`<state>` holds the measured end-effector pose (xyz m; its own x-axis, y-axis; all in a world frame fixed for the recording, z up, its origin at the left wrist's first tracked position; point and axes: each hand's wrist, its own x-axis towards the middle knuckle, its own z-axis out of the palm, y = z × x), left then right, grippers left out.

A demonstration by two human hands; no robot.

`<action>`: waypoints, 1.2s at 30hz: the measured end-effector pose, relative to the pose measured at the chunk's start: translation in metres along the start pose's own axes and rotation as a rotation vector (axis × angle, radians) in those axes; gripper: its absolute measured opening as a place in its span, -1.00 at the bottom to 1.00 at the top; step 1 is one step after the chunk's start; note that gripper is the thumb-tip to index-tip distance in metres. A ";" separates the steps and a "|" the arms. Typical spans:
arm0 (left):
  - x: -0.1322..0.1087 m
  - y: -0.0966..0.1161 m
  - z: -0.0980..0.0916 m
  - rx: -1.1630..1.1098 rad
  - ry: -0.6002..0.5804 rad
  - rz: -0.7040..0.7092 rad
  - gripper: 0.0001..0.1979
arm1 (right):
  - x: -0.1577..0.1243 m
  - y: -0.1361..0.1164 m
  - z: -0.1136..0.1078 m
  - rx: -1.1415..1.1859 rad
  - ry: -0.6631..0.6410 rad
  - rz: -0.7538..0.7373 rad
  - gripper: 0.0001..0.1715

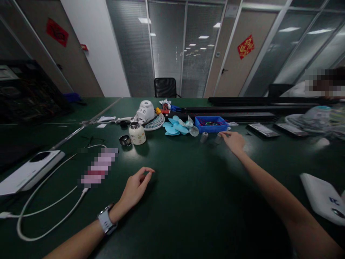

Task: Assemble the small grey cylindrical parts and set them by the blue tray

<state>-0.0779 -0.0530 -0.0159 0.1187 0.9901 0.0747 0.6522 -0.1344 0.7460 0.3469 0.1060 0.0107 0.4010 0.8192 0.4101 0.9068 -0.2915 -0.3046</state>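
Note:
My right hand [235,142] reaches far forward over the dark green table, thumb and forefinger pinched at the top of a small grey metal cylinder [218,139]. A similar upright grey cylinder [204,137] stands just left of it. My left hand [137,185], with a watch on its wrist, rests lower on the table. Its fingers are curled, the thumb and forefinger tips close together, and nothing shows in them. Behind the cylinders sits a blue tray [211,128] with wires and small parts. Light blue fan blades [176,126] lie left of the tray.
A cream bottle [137,133] stands open beside a dark ring-shaped lid [125,140]. White fan parts [146,112] lie behind. A blurred phone [99,167] on a white cable and a white box [29,171] are left; a white device [323,198] is right. Another person sits far right.

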 end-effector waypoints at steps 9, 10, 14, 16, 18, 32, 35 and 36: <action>0.001 -0.003 0.002 -0.028 -0.020 0.023 -0.66 | 0.002 0.003 0.005 0.022 0.011 0.017 -0.52; 0.001 -0.004 0.002 -0.027 -0.024 0.027 -0.66 | 0.002 0.004 0.006 0.020 -0.001 0.023 -0.52; 0.001 -0.005 0.002 -0.026 -0.031 0.036 -0.67 | -0.002 0.004 0.004 0.046 -0.044 0.056 -0.48; 0.001 -0.005 0.003 -0.020 -0.032 0.030 -0.67 | -0.009 0.001 0.003 0.074 -0.005 0.046 -0.40; 0.001 -0.005 0.003 -0.016 -0.034 0.030 -0.66 | -0.018 -0.005 0.005 0.117 0.045 -0.004 -0.27; 0.001 -0.005 0.004 -0.004 -0.040 0.073 -0.68 | -0.021 -0.037 0.050 0.380 -0.237 -0.041 -0.25; 0.000 -0.003 0.006 0.002 -0.031 0.120 -0.70 | -0.045 -0.035 0.039 0.525 -0.351 -0.110 -0.23; -0.001 -0.002 0.007 0.007 -0.014 0.149 -0.71 | -0.059 -0.037 0.034 0.575 -0.407 -0.158 -0.24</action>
<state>-0.0736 -0.0539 -0.0219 0.2254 0.9584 0.1752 0.6318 -0.2806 0.7225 0.2855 0.0854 -0.0311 0.0896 0.9817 0.1679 0.6934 0.0596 -0.7181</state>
